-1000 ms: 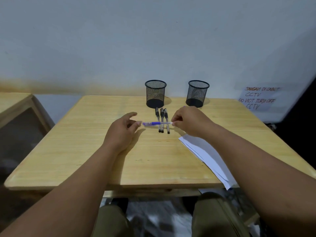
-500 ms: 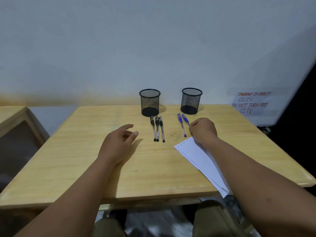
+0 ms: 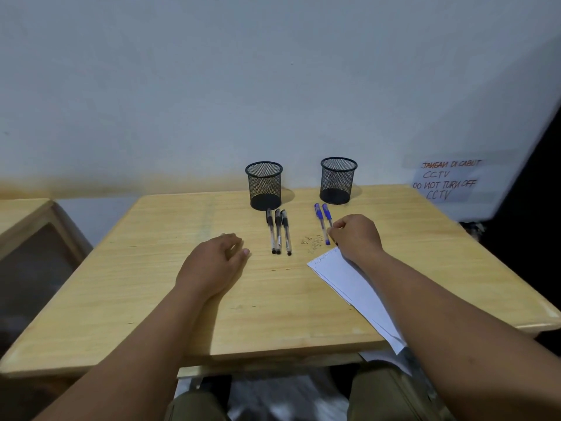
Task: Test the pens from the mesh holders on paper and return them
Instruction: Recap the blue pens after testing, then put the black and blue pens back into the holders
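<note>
- While both mesh holders [image 3: 264, 185] [image 3: 338, 180] stand empty at the back of the bench [image 3: 151, 284], three black pens [image 3: 278, 230] lie side by side in front of the left one.
- Two blue pens [image 3: 321, 221] lie in front of the right holder.
- Left hand [image 3: 212, 262] rests on the bench, grip released, fingers loosely curled, holding nothing.
- Right hand [image 3: 356, 237] sits at the top corner of the paper [image 3: 349, 284], fingers curled right by the nearer blue pen; can't tell if it's pinching it.
- There's a taped CCTV note [image 3: 446, 180] on the wall.

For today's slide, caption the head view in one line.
Three black pens and two blue pens lie before two mesh holders; right hand touches one blue pen.
</note>
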